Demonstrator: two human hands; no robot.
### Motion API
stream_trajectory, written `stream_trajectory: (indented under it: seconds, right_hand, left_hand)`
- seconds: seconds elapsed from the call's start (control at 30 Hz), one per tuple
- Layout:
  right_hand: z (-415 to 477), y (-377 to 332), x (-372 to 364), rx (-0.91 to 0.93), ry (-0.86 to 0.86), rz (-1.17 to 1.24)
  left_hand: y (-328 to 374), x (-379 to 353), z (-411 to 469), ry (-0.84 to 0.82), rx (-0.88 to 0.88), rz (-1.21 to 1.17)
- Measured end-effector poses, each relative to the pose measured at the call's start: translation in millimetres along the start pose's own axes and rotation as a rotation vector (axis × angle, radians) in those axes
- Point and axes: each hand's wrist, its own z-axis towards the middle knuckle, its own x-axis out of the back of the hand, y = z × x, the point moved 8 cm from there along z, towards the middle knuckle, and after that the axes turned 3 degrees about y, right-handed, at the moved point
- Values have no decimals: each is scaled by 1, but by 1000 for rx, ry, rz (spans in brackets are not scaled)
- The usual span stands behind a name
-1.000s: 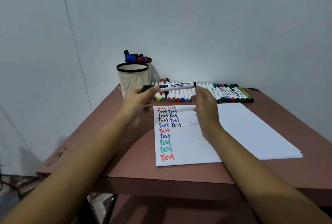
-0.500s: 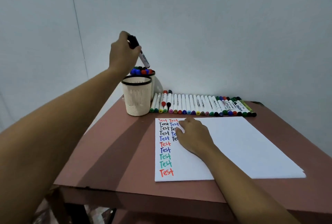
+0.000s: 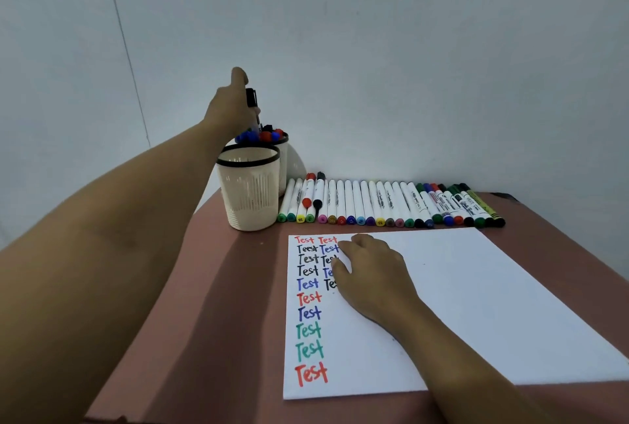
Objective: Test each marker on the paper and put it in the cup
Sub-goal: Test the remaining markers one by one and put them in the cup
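My left hand [image 3: 228, 107] is raised over the rear cup [image 3: 285, 158], which is full of capped markers, and it grips a black-capped whiteboard marker [image 3: 252, 103] held nearly upright, its lower end among the marker caps. A nearer cream cup [image 3: 250, 192] with a black rim stands in front of it. My right hand [image 3: 372, 274] rests on the white paper [image 3: 476, 304], fingers lying over the second column of "Test" words. A row of markers [image 3: 388, 206] lies along the table's back edge.
The brown table [image 3: 211, 304] ends at a wall right behind the cups and markers. Two loose markers, red and black, lie on top of the row near its left end. The paper's right side is blank.
My left hand has carried the marker from in front of me up and left, then lowered it into the rear cup. My right hand has dropped onto the paper. The view moved closer.
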Motion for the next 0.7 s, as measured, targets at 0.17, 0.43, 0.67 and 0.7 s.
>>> stream_trajectory:
  seconds: [0.17,0.43,0.67,0.7]
  right_hand:
    - [0,0,-1,-3,-6,-7]
    - [-1,0,0,-8,-11,1]
    - [-3,-2,1,-5,-7,-20]
    - [-2,-2,1,-5,-5,-29]
  left_hand:
    - [-6,-16,5,-117,-28,287]
    - [-4,-20,-12,-271,-17,499]
    - [67,20,-77,77,-331,56]
    - [71,18,-95,57,-370,0]
